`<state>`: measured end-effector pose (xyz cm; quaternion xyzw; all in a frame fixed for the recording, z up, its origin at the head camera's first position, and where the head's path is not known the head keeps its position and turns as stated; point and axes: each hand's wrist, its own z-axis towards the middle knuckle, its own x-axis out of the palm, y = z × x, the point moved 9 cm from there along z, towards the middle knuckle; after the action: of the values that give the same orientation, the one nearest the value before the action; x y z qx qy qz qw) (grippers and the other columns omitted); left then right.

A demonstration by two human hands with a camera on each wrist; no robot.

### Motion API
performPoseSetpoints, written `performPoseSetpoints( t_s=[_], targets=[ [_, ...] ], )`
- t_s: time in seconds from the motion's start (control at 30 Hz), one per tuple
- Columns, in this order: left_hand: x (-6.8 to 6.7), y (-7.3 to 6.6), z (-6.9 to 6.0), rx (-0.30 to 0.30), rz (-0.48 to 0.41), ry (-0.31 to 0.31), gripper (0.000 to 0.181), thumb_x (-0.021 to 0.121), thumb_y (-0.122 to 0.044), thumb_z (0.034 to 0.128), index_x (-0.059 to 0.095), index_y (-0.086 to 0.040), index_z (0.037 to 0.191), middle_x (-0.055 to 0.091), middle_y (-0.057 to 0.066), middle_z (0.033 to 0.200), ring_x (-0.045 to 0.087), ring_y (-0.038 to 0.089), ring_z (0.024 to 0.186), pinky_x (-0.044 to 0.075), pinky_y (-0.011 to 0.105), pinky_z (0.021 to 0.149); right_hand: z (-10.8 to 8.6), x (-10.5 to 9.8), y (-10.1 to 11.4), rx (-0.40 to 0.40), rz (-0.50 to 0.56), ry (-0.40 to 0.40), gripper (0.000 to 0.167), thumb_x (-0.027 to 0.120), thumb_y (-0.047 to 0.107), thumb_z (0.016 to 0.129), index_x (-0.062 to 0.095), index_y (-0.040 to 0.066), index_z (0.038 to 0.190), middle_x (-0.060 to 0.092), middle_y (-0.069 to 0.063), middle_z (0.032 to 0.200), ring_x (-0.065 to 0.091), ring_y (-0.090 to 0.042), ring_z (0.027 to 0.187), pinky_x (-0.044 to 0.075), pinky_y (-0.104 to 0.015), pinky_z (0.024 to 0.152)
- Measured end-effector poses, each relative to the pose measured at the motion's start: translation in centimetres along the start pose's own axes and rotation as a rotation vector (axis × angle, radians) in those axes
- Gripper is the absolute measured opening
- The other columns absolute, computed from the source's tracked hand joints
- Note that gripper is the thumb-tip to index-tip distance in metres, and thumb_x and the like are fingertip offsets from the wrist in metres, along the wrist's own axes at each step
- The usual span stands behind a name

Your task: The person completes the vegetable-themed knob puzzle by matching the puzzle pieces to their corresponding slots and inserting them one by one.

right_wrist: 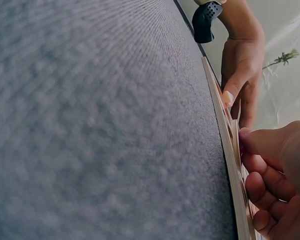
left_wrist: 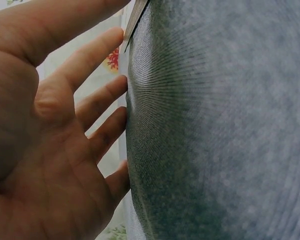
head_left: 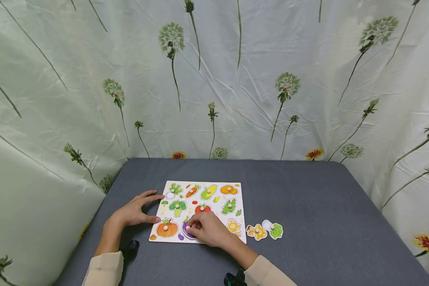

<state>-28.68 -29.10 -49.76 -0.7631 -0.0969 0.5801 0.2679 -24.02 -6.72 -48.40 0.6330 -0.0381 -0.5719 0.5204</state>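
Observation:
A white vegetable puzzle board (head_left: 216,200) lies on the table. My right hand (head_left: 210,229) is over its front edge, thumb and finger pinching the eggplant piece (head_left: 186,231) by its knob; the eggplant appears slightly raised in the right wrist view. Spread at the board's left side, my left hand (head_left: 131,211) touches the edge with thumb and index finger, its fingers fairly straight. Knobbed pieces on the board include a pumpkin (head_left: 164,229), a broccoli (head_left: 176,207), a corn (head_left: 208,192) and a partly covered tomato (head_left: 201,207). A mushroom picture (head_left: 233,225) on the board shows no knob.
Right of the board, a yellow mushroom piece (head_left: 260,232) and a green leafy vegetable piece (head_left: 277,231) lie on the grey tabletop (head_left: 307,198). A curtain (head_left: 243,99) with dandelion prints hangs behind and around the table. Dark devices sit at both wrists.

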Motion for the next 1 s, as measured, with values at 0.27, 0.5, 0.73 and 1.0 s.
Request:
performPoseSetpoints(
  t_s=[0.27,0.5,0.73,1.0],
  targets=[
    [-0.03,-0.08,0.07,0.002,0.007,-0.001,0.085,0.086,-0.050,0.0765,0.055,-0.021,0.150,0.033,0.022,0.163,0.027,0.057,0.147,0.030,0.078,0.108,0.14,-0.04,0.04,-0.023,-0.035,-0.004,0.006,0.074,0.014,0.094,0.079,0.011,0.093,0.061,0.012,0.069,0.047,0.009,0.063,0.040,-0.010,0.060],
    [0.04,-0.03,0.10,0.007,0.009,0.003,0.085,0.086,-0.050,0.0763,0.055,-0.019,0.150,0.033,0.024,0.163,0.024,0.062,0.147,0.027,0.080,0.108,0.15,0.21,-0.19,-0.005,-0.044,0.013,0.006,0.075,0.013,0.093,0.081,0.011,0.096,0.061,0.013,0.070,0.046,0.007,0.063,0.038,-0.010,0.060],
    [0.07,0.11,0.11,0.009,0.015,0.005,0.086,0.086,-0.050,0.0764,0.055,-0.020,0.150,0.033,0.023,0.163,0.026,0.059,0.146,0.030,0.079,0.107,0.09,0.29,-0.27,0.004,-0.039,0.001,0.006,0.076,0.012,0.092,0.080,0.011,0.096,0.061,0.012,0.071,0.047,0.007,0.064,0.039,-0.011,0.061],
    [0.12,0.16,0.14,0.011,0.016,0.006,0.086,0.086,-0.051,0.0763,0.055,-0.020,0.150,0.033,0.023,0.163,0.026,0.059,0.146,0.030,0.079,0.107,-0.36,-0.01,-0.56,0.032,0.030,0.008,0.008,0.076,0.014,0.093,0.079,0.013,0.100,0.059,0.013,0.076,0.050,0.004,0.069,0.043,-0.013,0.065]
  ],
)
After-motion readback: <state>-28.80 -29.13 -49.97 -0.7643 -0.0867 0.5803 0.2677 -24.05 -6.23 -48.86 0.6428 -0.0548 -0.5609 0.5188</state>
